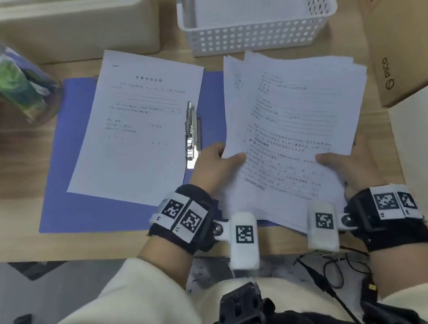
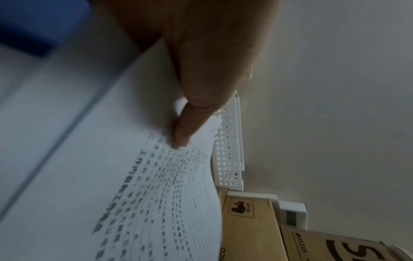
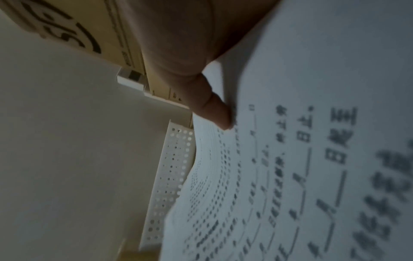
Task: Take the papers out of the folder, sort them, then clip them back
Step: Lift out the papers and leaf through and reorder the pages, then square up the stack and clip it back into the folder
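The sorting step is judged to be in hand. A fanned stack of papers (image 1: 292, 124) is held up over the right half of the open blue folder (image 1: 77, 163), which lies flat on the desk (image 1: 8, 238). 1 single sheet (image 1: 137, 128) is already laid apart on the folder's left half, touching the metal clip (image 1: 192, 132) that runs along the spine.

The left hand (image 1: 217, 165) pinches the stack at its lower left edge: the thumb (image 2: 185, 130) is pressed on the printed top page, and the fingers are hidden beneath the sheets. The right hand (image 1: 349, 163) pinches the lower right edge in the same manner, its thumb (image 3: 218, 113) lying on the top page with the fingers out of sight below. The stack is thus carried between the 2 hands, its upper corners splayed so that several page edges show, and its lower edge reaches past the front edge of the desk towards the body.

The next move is judged to call for 1 page to be parted from the rest with a thumb and laid over on the single sheet, while the remainder is kept gripped by the other hand. Care would be needed that 2 pages are not drawn off together, since the sheets are thin and loosely fanned. The clip is not yet closed on anything, so the clipping step is left for later.

A white perforated basket (image 1: 258, 31) stands behind the papers, and a cardboard box (image 1: 404, 28) just to their right.
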Motion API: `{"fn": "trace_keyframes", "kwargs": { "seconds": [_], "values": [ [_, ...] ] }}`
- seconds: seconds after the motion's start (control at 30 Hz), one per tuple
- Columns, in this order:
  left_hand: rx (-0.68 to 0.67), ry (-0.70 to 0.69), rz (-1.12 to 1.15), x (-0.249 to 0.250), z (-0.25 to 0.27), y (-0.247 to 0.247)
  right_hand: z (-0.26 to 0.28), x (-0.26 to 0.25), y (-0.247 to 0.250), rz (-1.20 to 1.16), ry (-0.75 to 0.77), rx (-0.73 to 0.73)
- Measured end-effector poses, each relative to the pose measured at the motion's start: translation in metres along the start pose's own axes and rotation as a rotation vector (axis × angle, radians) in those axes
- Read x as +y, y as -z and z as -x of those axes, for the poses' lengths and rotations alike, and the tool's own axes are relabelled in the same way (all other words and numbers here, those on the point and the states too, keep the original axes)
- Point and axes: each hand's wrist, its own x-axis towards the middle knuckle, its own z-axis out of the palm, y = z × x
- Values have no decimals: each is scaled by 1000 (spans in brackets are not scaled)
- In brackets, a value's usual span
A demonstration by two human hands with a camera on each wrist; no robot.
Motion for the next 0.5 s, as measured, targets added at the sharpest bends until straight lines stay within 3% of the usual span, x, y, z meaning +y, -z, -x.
{"fn": "trace_keyframes", "kwargs": {
  "seconds": [0.1, 0.23, 0.33, 0.43, 0.5],
  "values": [
    [-15, -158, 20, 7, 2, 15, 11, -6, -6, -174, -151, -65],
    [10, -312, 115, 12, 7, 72, 27, -21, -44, -286, -74, -237],
    [145, -295, 164, 3, 8, 130, 33, -36, -99, -244, 49, -323],
    [296, -178, -186, -11, -4, 184, 42, -42, -167, -41, 147, -352],
    [274, -92, -403, -15, -16, 208, 43, -34, -205, 191, 190, -386]
  ]
}}
